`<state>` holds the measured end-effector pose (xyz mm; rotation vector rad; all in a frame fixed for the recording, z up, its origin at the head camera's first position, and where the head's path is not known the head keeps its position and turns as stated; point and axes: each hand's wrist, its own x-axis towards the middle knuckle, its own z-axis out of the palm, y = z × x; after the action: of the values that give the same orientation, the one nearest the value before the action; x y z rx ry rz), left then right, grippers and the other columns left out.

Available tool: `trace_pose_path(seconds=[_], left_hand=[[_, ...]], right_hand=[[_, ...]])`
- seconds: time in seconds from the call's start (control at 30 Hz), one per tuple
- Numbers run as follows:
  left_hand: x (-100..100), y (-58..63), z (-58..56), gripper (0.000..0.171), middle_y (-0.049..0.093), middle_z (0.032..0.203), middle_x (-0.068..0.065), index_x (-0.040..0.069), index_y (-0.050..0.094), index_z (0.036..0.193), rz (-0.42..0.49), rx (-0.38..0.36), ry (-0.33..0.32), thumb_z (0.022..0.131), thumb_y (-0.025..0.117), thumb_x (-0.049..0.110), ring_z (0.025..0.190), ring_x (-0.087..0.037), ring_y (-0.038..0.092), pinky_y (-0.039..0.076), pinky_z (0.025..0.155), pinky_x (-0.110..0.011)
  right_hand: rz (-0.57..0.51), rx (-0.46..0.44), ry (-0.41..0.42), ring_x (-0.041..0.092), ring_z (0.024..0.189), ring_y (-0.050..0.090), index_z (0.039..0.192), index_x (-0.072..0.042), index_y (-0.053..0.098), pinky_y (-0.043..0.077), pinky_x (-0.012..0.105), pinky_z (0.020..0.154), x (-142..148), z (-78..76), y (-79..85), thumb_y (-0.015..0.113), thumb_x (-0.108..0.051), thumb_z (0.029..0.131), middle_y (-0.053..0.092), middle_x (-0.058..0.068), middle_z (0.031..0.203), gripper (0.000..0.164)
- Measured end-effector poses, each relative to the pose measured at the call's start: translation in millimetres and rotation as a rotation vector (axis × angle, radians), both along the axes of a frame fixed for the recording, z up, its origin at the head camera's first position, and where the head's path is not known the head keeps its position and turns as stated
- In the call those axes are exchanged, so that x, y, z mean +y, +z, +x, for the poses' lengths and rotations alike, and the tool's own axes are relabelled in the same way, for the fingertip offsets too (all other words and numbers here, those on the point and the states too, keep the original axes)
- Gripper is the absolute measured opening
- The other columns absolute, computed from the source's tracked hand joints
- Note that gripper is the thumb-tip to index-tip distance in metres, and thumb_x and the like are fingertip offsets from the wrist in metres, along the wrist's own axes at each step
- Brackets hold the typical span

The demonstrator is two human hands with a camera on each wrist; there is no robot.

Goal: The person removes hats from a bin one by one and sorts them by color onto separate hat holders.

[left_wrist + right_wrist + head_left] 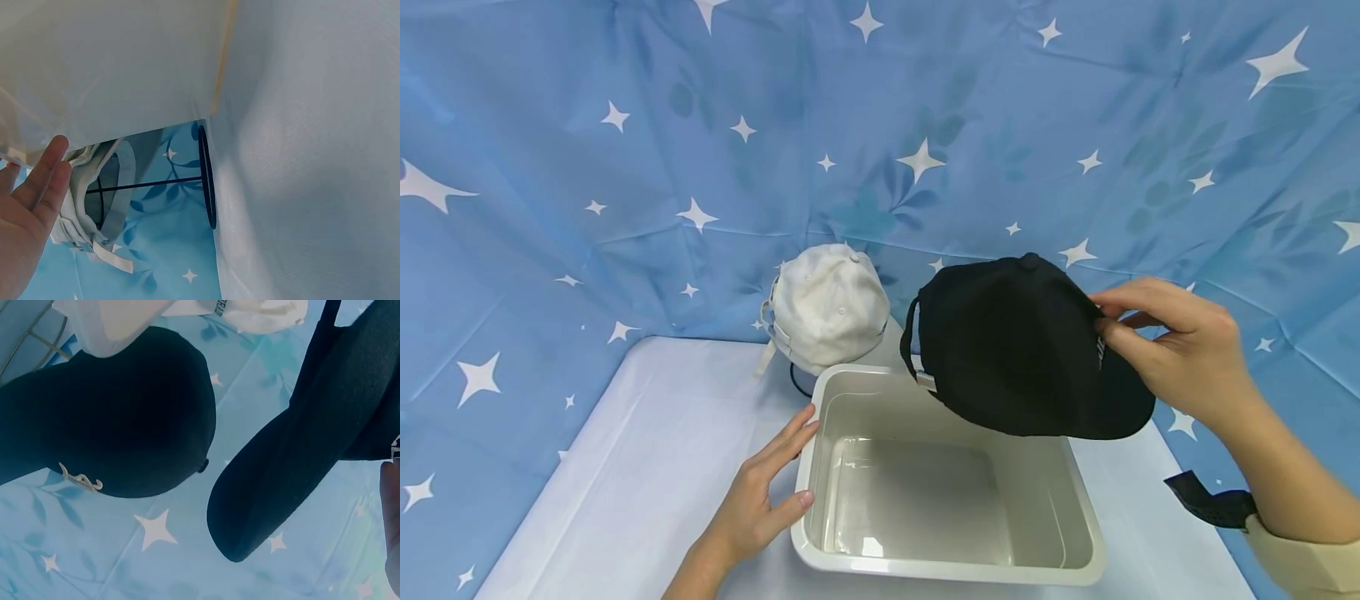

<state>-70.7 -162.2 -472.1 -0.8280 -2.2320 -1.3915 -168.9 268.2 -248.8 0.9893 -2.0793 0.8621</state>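
My right hand [1187, 350] pinches a black baseball cap [1015, 350] between thumb and fingers, near where crown meets brim. The cap is held up over the back right of a pale grey plastic bin [951, 570], brim to the right and back strap to the left. My left hand [752, 504] rests against the bin's left rim, its fingers extended. Inside, the bin's visible floor is bare. In the right wrist view, a second black cap [144, 419] with a pale script emblem appears beside the held cap [300, 450]; the head view does not show it.
A white cap [830, 308] sits on a black wire stand [204, 178] behind the bin's back left corner, its strap hanging down. The white-covered table [617, 467] meets a blue curtain [820, 100] with white stars. A black strap [1213, 500] hangs at the right wrist.
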Motion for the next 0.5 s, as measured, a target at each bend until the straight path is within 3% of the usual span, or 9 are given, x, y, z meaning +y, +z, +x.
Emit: trace_pose_path(seconds=[0.27, 0.5], left_hand=[[0, -0.2, -0.9, 0.071, 0.039, 0.165, -0.017, 0.000, 0.051, 0.153, 0.010, 0.022, -0.011, 0.085, 0.066, 0.010, 0.148, -0.028, 0.044, 0.054, 0.102, -0.034], [0, -1.0, -0.6, 0.071, 0.039, 0.165, -0.016, 0.001, 0.051, 0.153, 0.012, 0.014, -0.009, 0.085, 0.067, 0.010, 0.149, -0.028, 0.044, 0.055, 0.101, -0.035]], right_hand=[[-0.034, -0.004, -0.128, -0.008, 0.085, 0.059, 0.094, 0.010, 0.078, 0.047, 0.006, 0.081, 7, -4.8, 7.1, 0.065, 0.024, 0.074, 0.065, -0.027, 0.095, 0.028], [-0.014, -0.032, -0.172, -0.007, 0.087, 0.057, 0.100, 0.011, 0.077, 0.046, 0.007, 0.081, 18, -13.3, 9.0, 0.066, 0.023, 0.078, 0.063, -0.030, 0.095, 0.027]])
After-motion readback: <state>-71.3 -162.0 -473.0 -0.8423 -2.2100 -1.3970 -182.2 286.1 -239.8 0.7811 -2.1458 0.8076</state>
